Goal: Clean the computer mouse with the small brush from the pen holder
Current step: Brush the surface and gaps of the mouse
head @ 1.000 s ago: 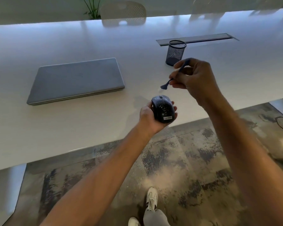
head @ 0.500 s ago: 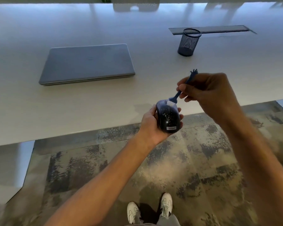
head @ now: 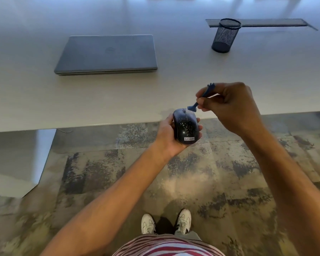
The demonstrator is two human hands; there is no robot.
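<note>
A dark computer mouse [head: 186, 127], speckled with light specks and bearing a white label, is held in my left hand [head: 167, 134] over the floor, just in front of the table edge. My right hand [head: 229, 106] pinches a small blue brush [head: 193, 107] between thumb and fingers. The brush head rests at the mouse's front right, by the scroll wheel. A black mesh pen holder [head: 225, 36] stands with nothing visible inside at the back right of the table.
A closed grey laptop [head: 107, 54] lies on the white table [head: 44, 100] to the left. A dark cable slot cover [head: 277, 23] runs behind the pen holder. Patterned carpet and my white shoes [head: 166, 223] are below.
The view has tilted downward. The brush came down from above the mouse onto its front end, then shifted to the front right. Both hands moved slightly nearer to me.
</note>
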